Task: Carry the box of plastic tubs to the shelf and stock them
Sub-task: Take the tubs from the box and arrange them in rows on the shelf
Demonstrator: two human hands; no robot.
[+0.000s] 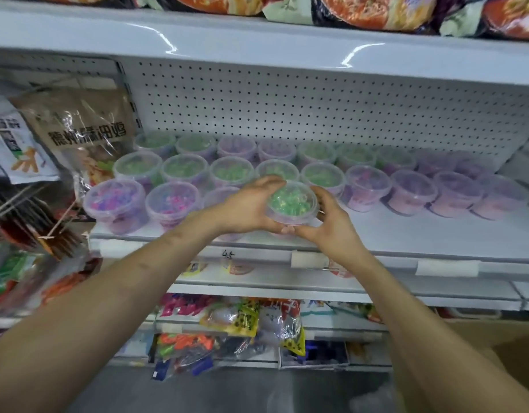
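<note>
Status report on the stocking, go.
Left hand and right hand both gripping green-filled tub at shelf front. Two back rows full; front row open to the right. Nothing in the way.

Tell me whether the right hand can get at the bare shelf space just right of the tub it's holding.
Probably yes. The right hand is beside that bare shelf patch already, nothing between, but it and the left hand are busy holding the green-filled tub.

- On the brown snack bag (81,135) at your left you can read large dark Chinese characters, "德州" first; the rest blur.
- On the shelf edge strip (257,257) below your hands, a handwritten "45".
</note>
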